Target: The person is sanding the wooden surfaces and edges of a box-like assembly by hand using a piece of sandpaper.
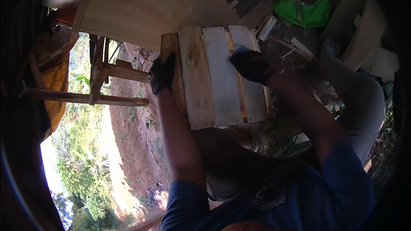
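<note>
A slatted wooden crate (pixel 222 77) rests over my lap, its boards running roughly away from me. Some slats are pale and whitish; the leftmost is browner. My left hand (pixel 162 75), in a dark glove, grips the crate's left side near the brown board. My right hand (pixel 251 65), gloved in black with reddish marks, is closed on a small pale blue-grey piece (pixel 242 49) over the right-hand slats. The fingers hide most of that piece, so its kind does not show. Gaps part the slats on the right.
Beyond the crate stands a large plywood panel (pixel 150 4). To the left is a wooden frame (pixel 98 77) above reddish earth. A bright green bag (pixel 304 12) lies at the far right, near scattered wood scraps (pixel 302 46). My bent leg (pixel 359 90) is at the right.
</note>
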`<state>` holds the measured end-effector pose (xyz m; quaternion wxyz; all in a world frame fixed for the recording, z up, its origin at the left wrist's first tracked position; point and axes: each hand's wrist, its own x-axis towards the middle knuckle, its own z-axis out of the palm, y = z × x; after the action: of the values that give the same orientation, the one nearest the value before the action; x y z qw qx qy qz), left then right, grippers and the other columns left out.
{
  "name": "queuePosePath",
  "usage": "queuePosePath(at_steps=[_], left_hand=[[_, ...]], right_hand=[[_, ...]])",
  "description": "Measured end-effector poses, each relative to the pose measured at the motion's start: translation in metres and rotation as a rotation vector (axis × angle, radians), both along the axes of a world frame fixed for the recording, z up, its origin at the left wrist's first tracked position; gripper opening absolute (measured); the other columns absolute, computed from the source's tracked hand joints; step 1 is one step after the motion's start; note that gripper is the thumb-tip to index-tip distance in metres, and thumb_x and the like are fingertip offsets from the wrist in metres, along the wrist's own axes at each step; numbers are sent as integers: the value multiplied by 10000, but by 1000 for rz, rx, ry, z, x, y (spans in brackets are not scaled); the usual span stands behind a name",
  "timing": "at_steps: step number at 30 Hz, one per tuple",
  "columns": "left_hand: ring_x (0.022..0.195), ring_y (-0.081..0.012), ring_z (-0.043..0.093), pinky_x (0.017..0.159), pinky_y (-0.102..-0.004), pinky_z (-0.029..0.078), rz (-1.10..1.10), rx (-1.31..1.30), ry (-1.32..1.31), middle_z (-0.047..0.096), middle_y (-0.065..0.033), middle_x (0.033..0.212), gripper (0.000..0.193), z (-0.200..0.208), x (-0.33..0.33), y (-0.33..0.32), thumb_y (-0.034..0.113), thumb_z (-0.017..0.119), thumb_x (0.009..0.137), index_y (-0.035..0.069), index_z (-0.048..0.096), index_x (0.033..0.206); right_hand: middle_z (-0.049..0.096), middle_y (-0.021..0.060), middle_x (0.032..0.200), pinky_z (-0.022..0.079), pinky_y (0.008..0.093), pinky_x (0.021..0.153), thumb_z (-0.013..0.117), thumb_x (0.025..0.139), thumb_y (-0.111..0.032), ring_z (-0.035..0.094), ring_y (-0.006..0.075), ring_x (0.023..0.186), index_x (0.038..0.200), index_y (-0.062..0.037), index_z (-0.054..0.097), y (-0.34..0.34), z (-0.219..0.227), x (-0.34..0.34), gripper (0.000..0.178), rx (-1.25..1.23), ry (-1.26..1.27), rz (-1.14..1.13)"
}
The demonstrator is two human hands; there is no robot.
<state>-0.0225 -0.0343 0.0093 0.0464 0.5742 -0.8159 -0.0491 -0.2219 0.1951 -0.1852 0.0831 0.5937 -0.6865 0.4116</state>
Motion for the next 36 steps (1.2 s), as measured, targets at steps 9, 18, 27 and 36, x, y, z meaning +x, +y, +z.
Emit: queuePosePath(at_steps=[9, 18, 27, 36], left_hand=[[1366, -441, 602, 1138, -570, 471, -46, -24, 75, 658, -243, 1449, 875, -7, 8, -4, 780, 625, 883, 120, 651, 1457], [1299, -422, 655, 1060, -562, 521, -41, -56, 106, 694, -228, 1395, 816, -12, 10, -1, 757, 625, 903, 125, 669, 1418], [1242, -395, 697, 1017, -523, 554, -18, -2, 158, 736, -224, 1311, 762, -3, 19, 7, 716, 635, 925, 72, 700, 1327], [1246, -406, 694, 1045, -523, 550, -36, 10, 214, 737, -226, 1307, 714, -12, 20, -5, 689, 656, 934, 76, 720, 1297]], right_hand=[[667, 183, 1229, 534, 525, 992, 700, 990, -342, 641, 397, 1154, 1112, -91, 710, 35, 24, 43, 279, -6, -33, -244], [666, 174, 1289, 531, 527, 1008, 708, 981, -373, 635, 391, 1182, 1307, -104, 671, 34, 20, 43, 425, 60, 10, -284], [734, 178, 1152, 556, 514, 938, 599, 1053, -274, 703, 397, 1027, 1263, -139, 739, -3, 19, -22, 286, 140, -18, -359], [741, 67, 1314, 505, 468, 1066, 584, 1055, -371, 619, 293, 1300, 1246, -202, 783, -88, 47, -103, 323, 338, 421, -2]])
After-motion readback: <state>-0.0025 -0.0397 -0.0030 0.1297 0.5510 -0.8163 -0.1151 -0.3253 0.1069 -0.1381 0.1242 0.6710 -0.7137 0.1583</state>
